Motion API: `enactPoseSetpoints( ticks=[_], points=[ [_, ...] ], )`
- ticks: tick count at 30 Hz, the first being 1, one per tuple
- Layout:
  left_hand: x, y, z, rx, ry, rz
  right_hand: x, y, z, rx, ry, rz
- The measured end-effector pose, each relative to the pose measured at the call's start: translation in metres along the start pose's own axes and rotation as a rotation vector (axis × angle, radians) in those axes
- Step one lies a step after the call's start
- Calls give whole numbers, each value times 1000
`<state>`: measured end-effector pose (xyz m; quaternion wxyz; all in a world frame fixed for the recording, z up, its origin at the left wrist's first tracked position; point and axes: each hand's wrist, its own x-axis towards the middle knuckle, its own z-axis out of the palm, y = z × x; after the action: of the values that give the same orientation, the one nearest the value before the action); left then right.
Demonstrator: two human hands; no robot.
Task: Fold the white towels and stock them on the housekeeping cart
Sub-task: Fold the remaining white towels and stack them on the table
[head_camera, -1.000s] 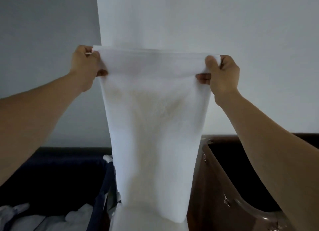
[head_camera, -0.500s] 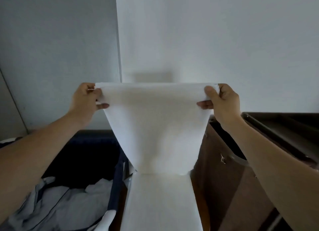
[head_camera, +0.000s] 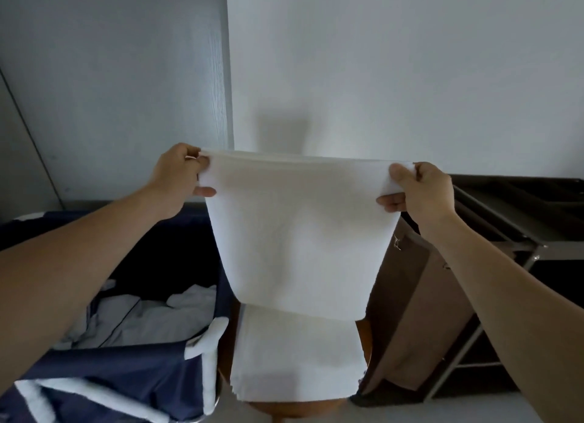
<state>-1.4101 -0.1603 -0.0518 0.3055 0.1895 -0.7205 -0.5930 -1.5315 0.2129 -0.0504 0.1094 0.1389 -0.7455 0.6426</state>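
Left hand (head_camera: 177,179) and right hand (head_camera: 423,192) are both raised, each pinching a top corner of the white towel (head_camera: 300,242), fingers (head_camera: 398,173) curled tight on the cloth. I've got the towel stretched flat between the two grips, and it hangs straight down below the fingers. Under its bottom edge a flat white layer (head_camera: 297,359) lies on a wooden counter (head_camera: 294,410); same piece or not, can't tell. Below my left fingers is a navy laundry hamper (head_camera: 126,369) with crumpled linen (head_camera: 142,321) inside. Below and right of my right fingers are a brown bag (head_camera: 420,312) and the dark housekeeping cart (head_camera: 505,226).
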Motion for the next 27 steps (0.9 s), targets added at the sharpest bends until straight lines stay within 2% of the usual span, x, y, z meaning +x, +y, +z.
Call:
enactPoseSetpoints(
  ticks=[5, 9, 15, 20, 27],
  points=[
    [27, -23, 22, 67, -15, -114, 35, 36, 13, -14, -37, 129],
    [77, -28, 52, 73, 68, -65, 91, 43, 35, 35, -59, 164],
    [161, 47, 79, -75, 242, 178, 180, -22, 50, 129, 36, -94],
    [182, 116, 82, -164, 285, 307, 215, -78, 39, 216, 79, -278],
    [155, 120, 75, -198, 265, 361, 194, -81, 24, 243, 67, -318]
  ],
)
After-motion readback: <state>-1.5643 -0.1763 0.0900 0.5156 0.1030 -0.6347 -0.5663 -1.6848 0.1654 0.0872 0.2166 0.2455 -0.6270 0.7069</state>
